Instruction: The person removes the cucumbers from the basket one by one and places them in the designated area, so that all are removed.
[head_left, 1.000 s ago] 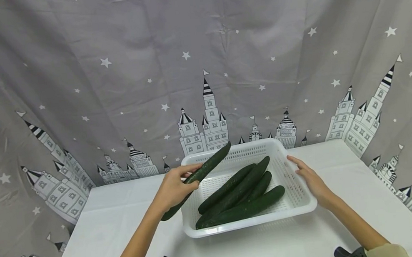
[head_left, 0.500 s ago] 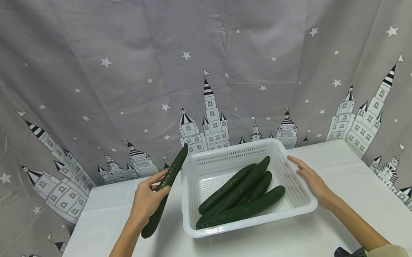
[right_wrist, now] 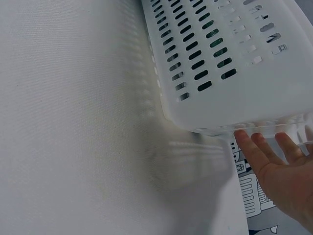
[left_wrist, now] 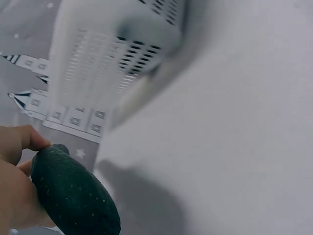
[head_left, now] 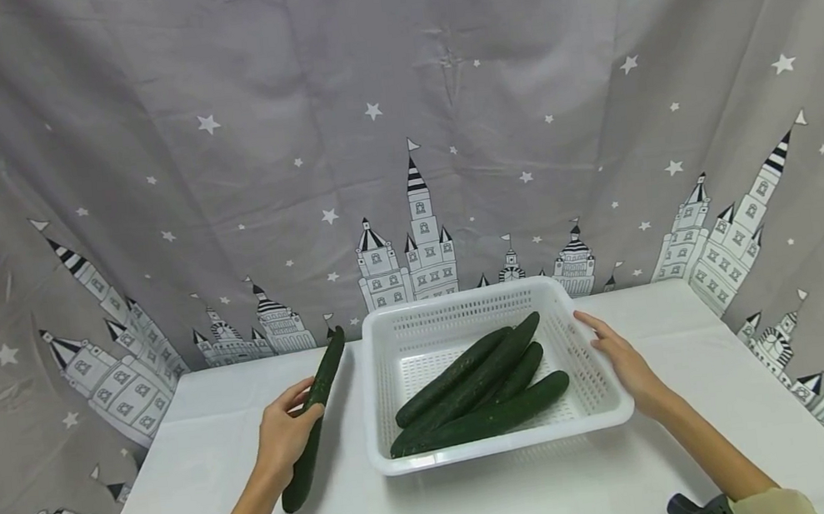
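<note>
My left hand grips a long dark green cucumber between thumb and fingers, left of the white plastic basket. The cucumber slants away from me, and its shadow falls on the white table. In the left wrist view the near end of this cucumber looms large and hides part of the fingers. On the basket's right side, my right hand touches the outer wall with fairly straight fingers. Several other cucumbers lie heaped inside the basket. The right wrist view shows the fingertips against the basket's rim.
The white table extends on both sides of the basket and in front of it. Behind stands a grey curtain printed with castles and stars. A black wrist device is strapped near the right sleeve.
My left hand has carried the cucumber leftward from over the basket's left edge, then lowered it toward the table. The right hand and the basket have stayed in place.
</note>
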A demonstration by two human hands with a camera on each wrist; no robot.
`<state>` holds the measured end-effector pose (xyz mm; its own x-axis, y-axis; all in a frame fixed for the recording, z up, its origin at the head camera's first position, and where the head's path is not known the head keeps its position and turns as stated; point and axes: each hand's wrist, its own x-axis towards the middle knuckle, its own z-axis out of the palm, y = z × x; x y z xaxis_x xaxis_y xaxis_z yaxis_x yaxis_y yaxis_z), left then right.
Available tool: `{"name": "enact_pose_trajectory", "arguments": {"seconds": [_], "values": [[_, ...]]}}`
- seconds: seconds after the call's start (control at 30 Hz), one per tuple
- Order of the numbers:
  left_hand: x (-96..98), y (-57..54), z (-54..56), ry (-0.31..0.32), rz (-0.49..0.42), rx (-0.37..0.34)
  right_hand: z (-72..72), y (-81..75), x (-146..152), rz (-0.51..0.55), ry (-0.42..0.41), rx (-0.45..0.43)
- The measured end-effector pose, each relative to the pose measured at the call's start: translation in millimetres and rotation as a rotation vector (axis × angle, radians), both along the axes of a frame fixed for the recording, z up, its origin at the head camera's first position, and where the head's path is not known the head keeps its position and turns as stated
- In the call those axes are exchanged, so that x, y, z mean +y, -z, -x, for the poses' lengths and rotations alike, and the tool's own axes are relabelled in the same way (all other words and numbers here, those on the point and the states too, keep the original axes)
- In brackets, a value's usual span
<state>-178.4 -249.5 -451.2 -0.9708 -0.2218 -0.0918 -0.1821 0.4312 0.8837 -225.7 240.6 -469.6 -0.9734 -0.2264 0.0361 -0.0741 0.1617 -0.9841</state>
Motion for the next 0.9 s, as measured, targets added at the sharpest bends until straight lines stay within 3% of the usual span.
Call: {"name": "enact_pose_trajectory", "arguments": {"seconds": [0.37,0.67,0.9], "values": [[-5.8,35.5,-5.7,-0.005,-0.013,-0.047,0.8,-0.7,-1,-0.026,0.009,0.005],[-5.0,43.0,-1.9,0.027,-0.04,-0.07,-1.1,-0.8,2,-0.015,0.008,0.005],[-4.7,46.7,1.9,0.026,0.022,-0.093,-1.3,-1.7,1,0.002,-0.003,-0.005]]}}
